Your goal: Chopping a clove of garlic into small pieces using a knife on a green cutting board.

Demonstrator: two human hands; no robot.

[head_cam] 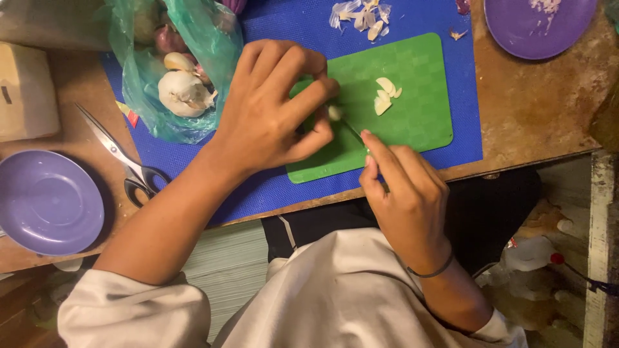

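Note:
My left hand (274, 106) hovers over the left part of a green cutting board (422, 116) and pinches a small white garlic clove (334, 113) between its fingertips. My right hand (403, 190) grips a small knife (353, 131) whose thin blade points up at the clove. Several peeled garlic pieces (385, 95) lie on the middle of the board. The knife's handle is hidden inside my fist.
A green plastic bag (180, 71) with garlic bulbs lies left of the board on a blue mat (464, 77). Garlic skins (361, 16) sit at the mat's top. Scissors (122, 158), a purple plate (48, 203) at left, another purple plate (538, 26) top right.

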